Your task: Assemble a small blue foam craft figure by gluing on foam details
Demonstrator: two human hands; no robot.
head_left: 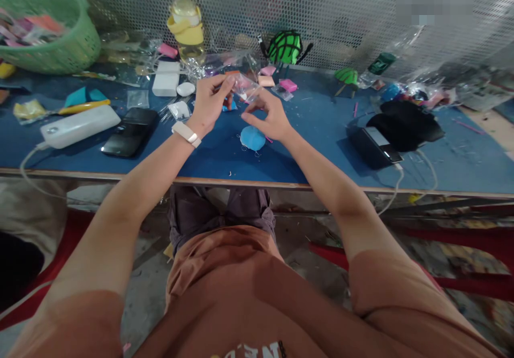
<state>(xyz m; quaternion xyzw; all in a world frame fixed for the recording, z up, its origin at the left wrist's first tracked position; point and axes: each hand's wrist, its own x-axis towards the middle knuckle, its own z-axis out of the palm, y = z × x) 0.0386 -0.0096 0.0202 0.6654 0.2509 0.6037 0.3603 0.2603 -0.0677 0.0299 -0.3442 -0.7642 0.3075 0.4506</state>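
Note:
Both my hands are raised over the blue table around a small clear plastic packet [246,87] with something pinkish-orange in it. My left hand [209,102], with a pale band on the wrist, pinches the packet's left end between thumb and fingers. Curled fingers of my right hand [273,116] are at its right end, while the thumb points left below it. Under the right hand, a light blue rounded piece [252,138] with thin wire-like loops at its edge lies on the table. Part of a blue wrapper [229,106] shows behind the left fingers.
A green basket [86,31] and a yellow-topped bottle [187,31] stand at the back left. Nearer are a white power bank [80,126] and black phone [130,132]. Green-and-black domed figure [285,47] leans by the mesh. A black box-like device [373,146] lies right.

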